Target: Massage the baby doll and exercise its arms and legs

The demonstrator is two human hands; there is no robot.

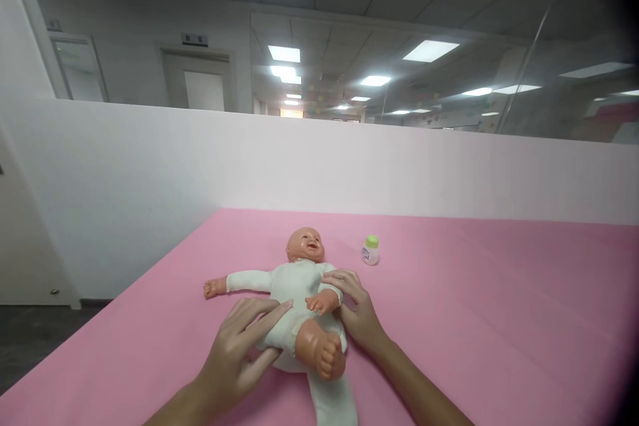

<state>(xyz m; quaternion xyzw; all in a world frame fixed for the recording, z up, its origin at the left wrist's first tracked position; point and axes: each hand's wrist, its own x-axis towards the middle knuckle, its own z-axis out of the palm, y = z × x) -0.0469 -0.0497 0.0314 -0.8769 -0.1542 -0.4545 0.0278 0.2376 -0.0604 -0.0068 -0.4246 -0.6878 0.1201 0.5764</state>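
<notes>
A baby doll [294, 286] with a soft white cloth body lies on its back on the pink surface, its head toward the far side. My left hand [242, 346] grips its hip on the left, fingers across the front and thumb lower down. On the opposite side, my right hand [357, 309] is around the doll's bent arm and flank, fingers over the upper sleeve; its thumb is mostly hidden. One bare foot [327, 354] of the doll points up toward me. The other cloth leg stretches to the bottom edge. The doll's other arm [239, 281] reaches out to the left.
A small clear jar with a green lid [371, 250] stands upright right of the doll's head. The pink tabletop [474, 306] meets a white partition [399, 170] at the back. Beyond it are glass panes, doors and ceiling lights.
</notes>
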